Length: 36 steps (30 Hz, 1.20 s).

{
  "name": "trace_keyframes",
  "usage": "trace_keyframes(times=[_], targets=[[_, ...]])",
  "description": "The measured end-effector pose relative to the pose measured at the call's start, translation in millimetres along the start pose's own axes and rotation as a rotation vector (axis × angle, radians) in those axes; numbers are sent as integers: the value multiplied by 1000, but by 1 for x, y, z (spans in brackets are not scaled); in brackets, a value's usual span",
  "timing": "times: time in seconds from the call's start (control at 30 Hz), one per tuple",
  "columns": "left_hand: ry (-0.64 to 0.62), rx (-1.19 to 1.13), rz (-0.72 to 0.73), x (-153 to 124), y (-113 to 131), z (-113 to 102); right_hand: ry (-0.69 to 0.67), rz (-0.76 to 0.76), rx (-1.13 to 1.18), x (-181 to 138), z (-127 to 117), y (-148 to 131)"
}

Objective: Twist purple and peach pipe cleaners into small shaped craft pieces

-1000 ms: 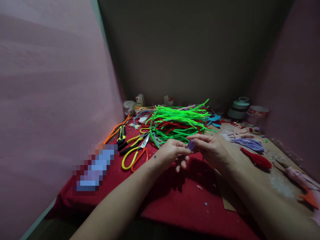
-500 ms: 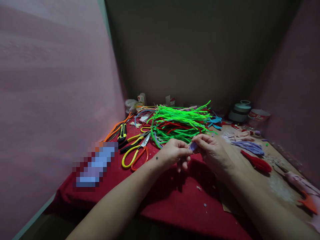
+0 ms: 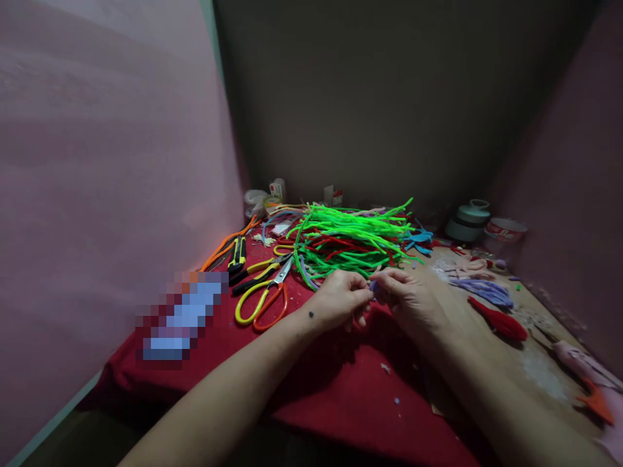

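Note:
Between my fingertips is a small purple fuzzy piece [image 3: 375, 287], seemingly of pipe cleaner; the fingers cover much of it. My left hand [image 3: 344, 297] pinches it from the left, thumb against forefinger. From the right, my right hand [image 3: 400, 290] grips it, fingers bent and pressed together. Both hands hover over the red cloth [image 3: 341, 389], just in front of a big heap of green pipe cleaners [image 3: 350, 227] with some red ones mixed in.
Left of my hands lie scissors [image 3: 265, 301] with yellow and orange handles, pliers [image 3: 257, 274] and a utility knife [image 3: 237, 253]. On the right are purple pipe cleaners [image 3: 484, 290] and a red fuzzy piece [image 3: 497, 319]. A lidded pot [image 3: 468, 220] and a tub [image 3: 506, 231] stand behind.
My fingers have shifted around the purple piece, and less of it shows now. The right fingers are bent more closely over it. The view has moved slightly.

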<state>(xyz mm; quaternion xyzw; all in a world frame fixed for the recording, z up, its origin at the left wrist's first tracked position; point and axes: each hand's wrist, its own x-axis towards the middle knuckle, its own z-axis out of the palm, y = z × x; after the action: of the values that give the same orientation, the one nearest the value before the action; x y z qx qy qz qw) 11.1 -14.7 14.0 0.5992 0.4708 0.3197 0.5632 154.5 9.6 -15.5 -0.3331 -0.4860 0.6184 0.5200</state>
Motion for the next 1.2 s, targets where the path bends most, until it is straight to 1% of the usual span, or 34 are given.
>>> trace_keyframes(times=[0.1, 0.2, 0.3, 0.37, 0.5, 0.57, 0.67, 0.77, 0.83, 0.87, 0.93, 1.07, 1.2], targets=[[38, 89, 15, 1, -2, 1, 24, 48, 98, 2, 0, 6], [67, 102, -7, 1, -1, 0, -5, 67, 123, 4, -2, 10], [42, 29, -44, 0, 2, -1, -70, 90, 125, 4, -3, 10], [9, 11, -51, 1, 1, -2, -84, 93, 135, 4, -2, 9], [-23, 89, 18, 4, -5, -3, -8, 69, 147, 4, 0, 8], [0, 120, 35, 5, -7, -2, 14, 60, 115, 3, 1, 8], [49, 93, 14, 5, -8, -1, 12, 31, 26, -1, 3, 6], [91, 109, 31, 3, -6, 1, 9, -47, -101, -5, 4, 3], [113, 158, 57, 2, -4, 3, 33, -89, -137, -7, 5, 3], [118, 174, 64, 2, -4, 3, 46, -86, -122, -6, 5, 4], [114, 178, 62, 1, -3, 4, 54, -31, -31, -4, 5, 6], [56, 81, 3, 2, -2, 3, -24, 99, 177, 0, 4, 11], [71, -28, -3, 4, -3, -1, -80, 116, 234, 1, 4, 11]])
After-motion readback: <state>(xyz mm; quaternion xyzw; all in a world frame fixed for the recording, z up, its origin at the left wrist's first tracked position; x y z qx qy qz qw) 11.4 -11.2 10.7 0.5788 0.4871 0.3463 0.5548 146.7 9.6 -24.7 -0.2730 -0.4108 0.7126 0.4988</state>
